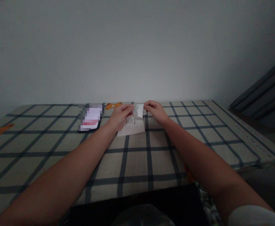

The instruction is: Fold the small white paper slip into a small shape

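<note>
Both my arms reach forward over a checked cloth. My left hand and my right hand meet at the far side and pinch a small white paper piece between their fingertips, one hand on each side of it. Just below the hands a printed paper sheet lies flat on the cloth, partly covered by my left hand. What is printed on it is too small to read.
A dark-edged phone or tablet with a lit screen lies left of my hands. The checked cloth has orange bear prints. A plain wall rises behind. Grey slanted boards lean at the right, past the cloth's edge.
</note>
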A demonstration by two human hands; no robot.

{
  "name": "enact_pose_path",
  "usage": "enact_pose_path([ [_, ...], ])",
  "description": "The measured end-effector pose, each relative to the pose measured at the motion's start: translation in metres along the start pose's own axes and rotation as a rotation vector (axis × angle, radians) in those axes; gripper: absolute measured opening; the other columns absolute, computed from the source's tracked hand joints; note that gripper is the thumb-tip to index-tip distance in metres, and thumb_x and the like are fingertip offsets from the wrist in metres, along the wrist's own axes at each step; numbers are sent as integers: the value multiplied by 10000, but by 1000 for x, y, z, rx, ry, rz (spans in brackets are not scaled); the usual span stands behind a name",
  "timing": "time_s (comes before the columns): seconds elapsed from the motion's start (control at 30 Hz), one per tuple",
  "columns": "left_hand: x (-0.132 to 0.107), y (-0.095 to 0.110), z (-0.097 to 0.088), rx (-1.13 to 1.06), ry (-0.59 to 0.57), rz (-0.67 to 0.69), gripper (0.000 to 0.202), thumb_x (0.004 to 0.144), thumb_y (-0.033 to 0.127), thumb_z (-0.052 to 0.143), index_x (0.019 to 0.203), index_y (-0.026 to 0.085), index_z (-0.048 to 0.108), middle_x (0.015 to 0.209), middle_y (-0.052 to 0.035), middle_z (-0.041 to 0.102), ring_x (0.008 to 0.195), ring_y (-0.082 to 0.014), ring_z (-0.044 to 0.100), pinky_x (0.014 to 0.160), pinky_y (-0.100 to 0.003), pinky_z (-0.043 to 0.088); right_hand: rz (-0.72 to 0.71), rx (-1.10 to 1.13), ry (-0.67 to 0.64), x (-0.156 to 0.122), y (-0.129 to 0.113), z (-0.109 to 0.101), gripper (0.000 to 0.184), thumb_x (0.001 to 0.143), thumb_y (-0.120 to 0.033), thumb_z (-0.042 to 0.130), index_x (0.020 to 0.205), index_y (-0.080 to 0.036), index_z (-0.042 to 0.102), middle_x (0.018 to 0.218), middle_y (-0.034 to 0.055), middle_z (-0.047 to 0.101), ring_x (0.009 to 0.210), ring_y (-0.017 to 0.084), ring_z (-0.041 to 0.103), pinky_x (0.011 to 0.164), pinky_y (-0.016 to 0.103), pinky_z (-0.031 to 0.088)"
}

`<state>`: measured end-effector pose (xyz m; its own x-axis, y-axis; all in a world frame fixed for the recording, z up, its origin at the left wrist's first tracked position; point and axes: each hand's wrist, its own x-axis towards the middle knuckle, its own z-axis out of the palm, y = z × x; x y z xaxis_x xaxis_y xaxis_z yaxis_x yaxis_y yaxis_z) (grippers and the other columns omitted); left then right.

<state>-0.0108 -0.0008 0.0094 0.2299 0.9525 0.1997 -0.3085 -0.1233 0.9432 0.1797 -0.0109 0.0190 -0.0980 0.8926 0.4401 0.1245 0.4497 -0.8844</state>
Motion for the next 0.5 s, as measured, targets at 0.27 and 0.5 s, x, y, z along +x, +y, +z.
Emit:
enact_pose_path([
  [0.27,-2,-2,-3,352,69,214,311,741,439,763,890,167,760,844,-44,736,740,-157,625,721,-287,490,25,-117,-89,-3,-3,1,331,811,-482,650,820,-154,695,795,28,664,741,130,570,727,270,441],
  [0.5,-3,-1,-2,341,93,227,369,742,492,758,906,162,773,835,-56,739,749,-165,630,709,-291,487,-22,-176,-70,-3,0,1,376,790,-526,668,750,-153,671,700,5,621,658,114,506,635,249,396],
])
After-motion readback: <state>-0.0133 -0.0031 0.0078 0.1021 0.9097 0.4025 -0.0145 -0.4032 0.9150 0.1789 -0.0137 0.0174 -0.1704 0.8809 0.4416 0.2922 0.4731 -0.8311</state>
